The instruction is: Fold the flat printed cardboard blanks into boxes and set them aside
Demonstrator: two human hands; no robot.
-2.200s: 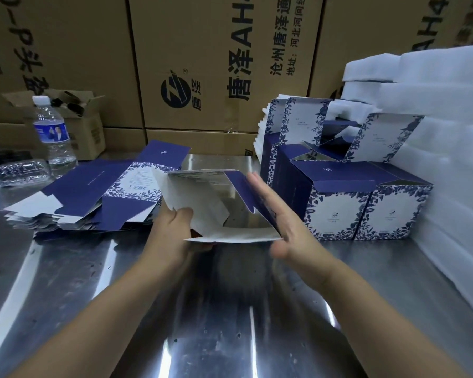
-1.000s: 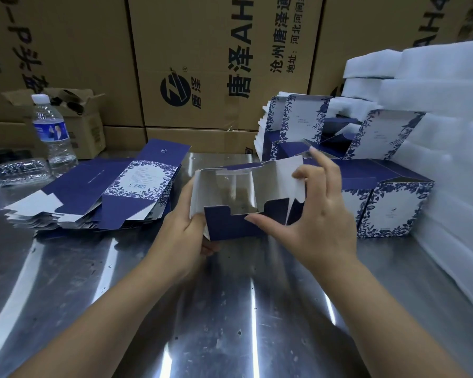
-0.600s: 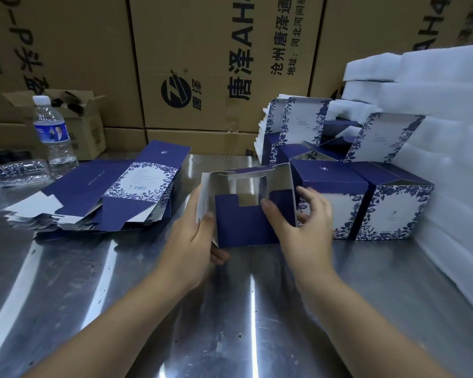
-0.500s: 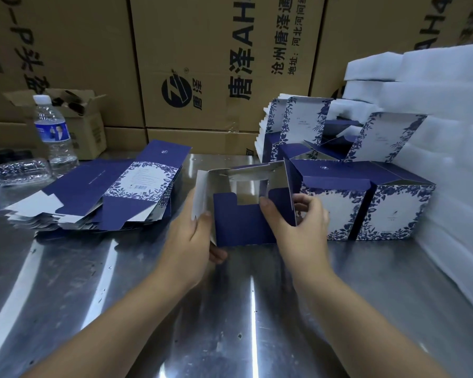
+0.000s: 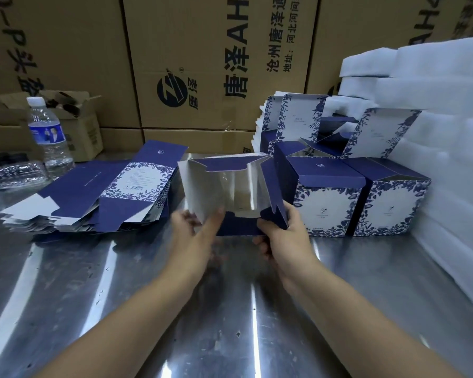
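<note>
Brown corrugated shipping cartons printed with black characters wall off the back of a shiny steel worktop. At its middle, a half-folded navy cardboard box with a silvery inside stands open toward the camera. It is just left of two finished blue-and-white floral boxes that sit side by side, touching. The left hand, somewhat blurred, pinches the box's lower left corner. The right hand grips its lower right corner, thumb in front. The hands are apart, one per side. A fanned stack of flat navy printed blanks lies to the left, with a clear plastic water bottle upright behind it. White foam sheets pile up on the right.
</note>
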